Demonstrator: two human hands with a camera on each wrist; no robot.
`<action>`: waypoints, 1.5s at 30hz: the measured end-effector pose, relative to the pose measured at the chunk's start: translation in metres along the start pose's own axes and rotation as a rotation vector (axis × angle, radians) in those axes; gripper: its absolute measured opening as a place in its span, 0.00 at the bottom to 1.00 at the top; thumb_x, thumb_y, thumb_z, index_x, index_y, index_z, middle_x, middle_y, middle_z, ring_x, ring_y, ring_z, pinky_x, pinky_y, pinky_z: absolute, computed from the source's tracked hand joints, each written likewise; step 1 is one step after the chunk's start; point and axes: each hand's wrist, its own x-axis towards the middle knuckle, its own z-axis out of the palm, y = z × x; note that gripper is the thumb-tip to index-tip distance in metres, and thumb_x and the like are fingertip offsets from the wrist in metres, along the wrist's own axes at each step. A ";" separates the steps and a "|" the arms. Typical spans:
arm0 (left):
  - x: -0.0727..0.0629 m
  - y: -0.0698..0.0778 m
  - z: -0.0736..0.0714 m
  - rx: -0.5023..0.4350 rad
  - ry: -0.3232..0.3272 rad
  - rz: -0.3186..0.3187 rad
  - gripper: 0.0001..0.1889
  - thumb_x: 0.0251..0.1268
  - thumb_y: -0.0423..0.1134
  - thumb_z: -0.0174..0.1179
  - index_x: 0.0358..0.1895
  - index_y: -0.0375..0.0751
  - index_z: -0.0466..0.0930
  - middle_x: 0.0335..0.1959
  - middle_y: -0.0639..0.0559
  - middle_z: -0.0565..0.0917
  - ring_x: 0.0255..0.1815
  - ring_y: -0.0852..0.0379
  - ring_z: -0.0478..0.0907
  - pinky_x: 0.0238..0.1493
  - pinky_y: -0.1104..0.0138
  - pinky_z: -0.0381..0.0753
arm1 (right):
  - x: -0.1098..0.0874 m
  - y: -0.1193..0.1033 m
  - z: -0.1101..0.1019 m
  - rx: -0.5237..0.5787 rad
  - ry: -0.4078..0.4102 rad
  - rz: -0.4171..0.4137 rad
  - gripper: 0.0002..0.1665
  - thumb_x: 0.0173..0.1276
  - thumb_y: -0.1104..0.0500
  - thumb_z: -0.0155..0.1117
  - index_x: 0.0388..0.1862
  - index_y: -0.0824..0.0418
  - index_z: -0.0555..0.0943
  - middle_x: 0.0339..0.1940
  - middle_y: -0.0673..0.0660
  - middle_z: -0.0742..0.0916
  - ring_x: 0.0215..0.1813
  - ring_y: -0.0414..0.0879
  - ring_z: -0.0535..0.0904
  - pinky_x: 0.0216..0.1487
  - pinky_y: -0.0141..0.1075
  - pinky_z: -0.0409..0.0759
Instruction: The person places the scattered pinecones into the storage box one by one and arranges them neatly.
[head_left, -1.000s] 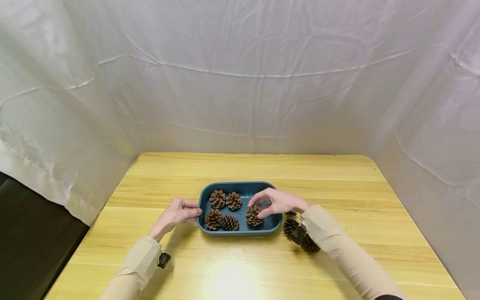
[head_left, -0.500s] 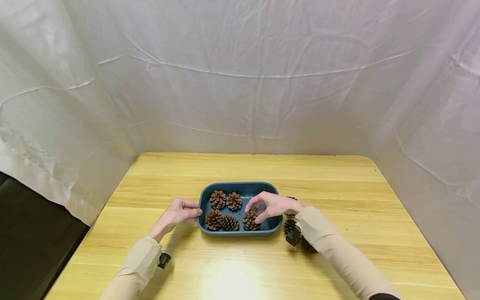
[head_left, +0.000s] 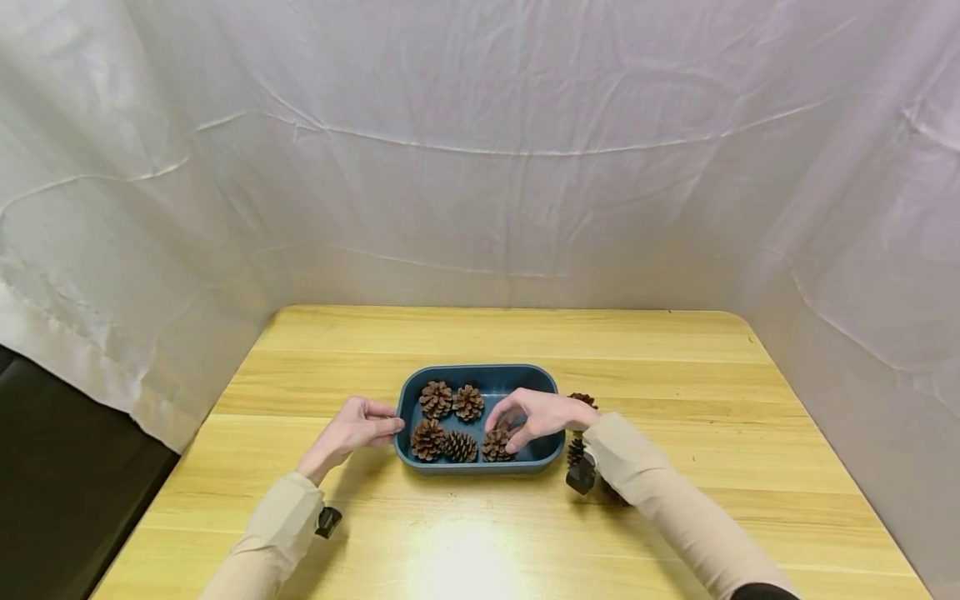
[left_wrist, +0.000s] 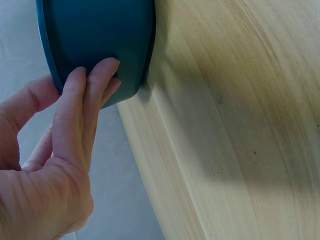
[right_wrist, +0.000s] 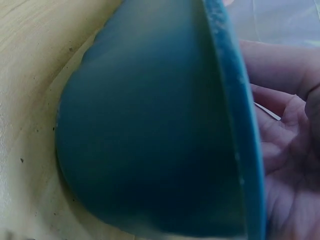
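Observation:
A dark blue tray [head_left: 480, 468] with rounded corners sits on the wooden table. My left hand [head_left: 358, 429] pinches its left end; in the left wrist view the thumb is at the rim and the fingers [left_wrist: 72, 117] lie along the outer wall. Reaching over the right rim, my right hand [head_left: 536, 417] holds a brown pine cone [head_left: 496, 447] low inside the tray, thumb and fingers around it. Beside it in the tray lie several others, among them a longer pine cone [head_left: 459, 447]. In the right wrist view the tray wall [right_wrist: 150, 115] hides the held cone.
More pine cones lie on the table right of the tray, one pine cone [head_left: 582, 401] near its corner, others partly hidden under the right sleeve [head_left: 637, 458]. A pale curtain [head_left: 510, 167] surrounds the table [head_left: 675, 375] at back and sides.
My right hand has moved slightly left and down with the pine cone, bringing it nearer the longer cone. My left hand and the tray stay in place.

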 end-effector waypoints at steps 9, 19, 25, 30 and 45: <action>0.003 -0.003 0.000 -0.006 0.001 0.004 0.19 0.68 0.28 0.60 0.56 0.14 0.75 0.49 0.27 0.86 0.42 0.53 0.89 0.47 0.66 0.91 | 0.001 -0.004 0.001 0.030 -0.007 0.032 0.20 0.65 0.67 0.71 0.56 0.63 0.83 0.60 0.62 0.84 0.51 0.50 0.83 0.46 0.34 0.90; 0.002 -0.003 0.000 -0.012 0.003 0.003 0.19 0.69 0.28 0.60 0.56 0.14 0.75 0.49 0.27 0.86 0.43 0.51 0.89 0.46 0.66 0.91 | 0.002 -0.005 0.002 0.042 0.002 0.032 0.25 0.65 0.67 0.71 0.61 0.68 0.79 0.62 0.64 0.83 0.58 0.53 0.82 0.49 0.34 0.89; 0.002 -0.003 0.001 -0.015 0.004 0.004 0.19 0.68 0.28 0.60 0.56 0.14 0.75 0.49 0.27 0.86 0.43 0.51 0.90 0.47 0.66 0.91 | 0.001 -0.004 0.001 0.048 0.011 0.027 0.26 0.65 0.66 0.71 0.62 0.68 0.78 0.63 0.64 0.83 0.60 0.56 0.81 0.50 0.34 0.89; 0.002 -0.003 0.001 -0.011 0.001 0.009 0.19 0.68 0.28 0.61 0.56 0.14 0.76 0.48 0.28 0.86 0.42 0.52 0.90 0.49 0.62 0.90 | 0.001 -0.003 0.001 0.051 0.012 0.008 0.27 0.65 0.67 0.70 0.63 0.70 0.77 0.62 0.66 0.83 0.59 0.57 0.81 0.50 0.34 0.89; 0.001 -0.002 0.001 -0.018 0.007 0.001 0.18 0.68 0.29 0.61 0.55 0.15 0.76 0.46 0.30 0.88 0.39 0.59 0.89 0.45 0.68 0.91 | 0.000 -0.003 0.000 0.048 -0.004 -0.030 0.28 0.66 0.66 0.70 0.64 0.73 0.76 0.62 0.67 0.82 0.57 0.50 0.82 0.57 0.35 0.88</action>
